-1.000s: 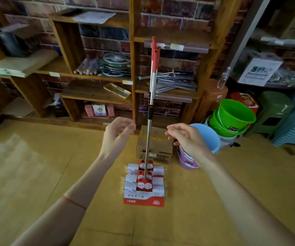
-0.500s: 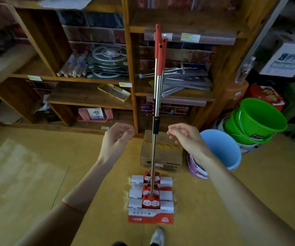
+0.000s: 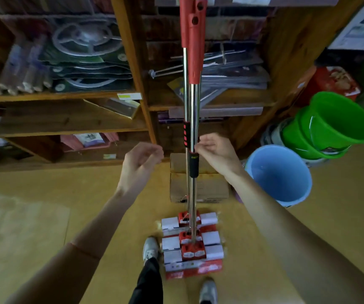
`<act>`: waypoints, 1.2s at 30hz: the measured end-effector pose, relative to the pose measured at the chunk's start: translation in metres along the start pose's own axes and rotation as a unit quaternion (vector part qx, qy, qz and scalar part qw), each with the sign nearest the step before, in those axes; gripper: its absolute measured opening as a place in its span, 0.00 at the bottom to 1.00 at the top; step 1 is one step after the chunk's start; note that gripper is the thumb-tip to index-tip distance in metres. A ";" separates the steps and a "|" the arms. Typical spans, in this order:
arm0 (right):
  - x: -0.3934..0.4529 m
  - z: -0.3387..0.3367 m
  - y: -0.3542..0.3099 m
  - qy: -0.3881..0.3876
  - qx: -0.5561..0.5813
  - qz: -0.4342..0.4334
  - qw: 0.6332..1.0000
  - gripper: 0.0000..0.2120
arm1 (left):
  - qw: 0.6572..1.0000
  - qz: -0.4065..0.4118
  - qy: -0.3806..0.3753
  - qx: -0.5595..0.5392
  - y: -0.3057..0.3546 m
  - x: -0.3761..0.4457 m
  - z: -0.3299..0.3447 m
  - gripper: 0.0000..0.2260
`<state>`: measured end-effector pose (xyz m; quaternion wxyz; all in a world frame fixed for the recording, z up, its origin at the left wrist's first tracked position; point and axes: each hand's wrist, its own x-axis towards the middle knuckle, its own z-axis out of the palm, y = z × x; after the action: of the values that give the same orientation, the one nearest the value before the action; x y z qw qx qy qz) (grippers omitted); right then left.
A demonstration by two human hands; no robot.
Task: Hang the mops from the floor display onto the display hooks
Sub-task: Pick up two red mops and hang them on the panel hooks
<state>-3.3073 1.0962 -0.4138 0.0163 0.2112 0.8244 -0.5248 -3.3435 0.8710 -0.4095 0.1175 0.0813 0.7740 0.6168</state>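
Several mops (image 3: 191, 102) stand upright together in front of me, with steel poles, red top grips and black collars. Their flat heads (image 3: 191, 244), in red and white packaging, lie stacked on the yellow floor. My right hand (image 3: 217, 152) is at collar height just right of the poles, its loosely curled fingertips touching the nearest pole without wrapping it. My left hand (image 3: 140, 163) hovers left of the poles, loosely curled, holding nothing and a hand's width away.
Behind the mops stands a cardboard box (image 3: 207, 187) against wooden shelving (image 3: 71, 130) full of packaged goods. To the right are a blue bucket (image 3: 279, 174) and stacked green buckets (image 3: 334, 121). My shoes (image 3: 150, 249) stand right beside the mop heads.
I have stepped closer, so the mops fill more of the view. My right hand moved left until it touched the pole; my left hand stayed apart from it.
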 end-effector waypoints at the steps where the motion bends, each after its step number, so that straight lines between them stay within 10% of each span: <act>1: 0.015 0.006 0.001 0.017 0.003 0.010 1.000 0.20 | 1.000 -0.004 -0.006 0.001 -0.007 0.011 -0.002 0.04; 10: 0.097 0.042 0.004 0.121 -0.014 0.044 0.992 0.17 | 0.998 -0.047 -0.046 -0.007 -0.054 0.074 -0.007 0.04; 26: 0.040 0.034 0.015 0.057 0.186 0.105 0.975 0.14 | 0.994 -0.001 -0.106 -0.007 -0.028 0.128 0.072 0.21; 36: 0.019 0.019 0.025 0.042 0.175 0.107 0.978 0.18 | 0.996 -0.024 -0.078 0.027 -0.031 0.152 0.122 0.13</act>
<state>-3.3193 1.0954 -0.4481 0.0007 0.3197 0.6923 -0.6470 -3.4545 1.0195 -0.4783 0.1896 0.1135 0.7807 0.5846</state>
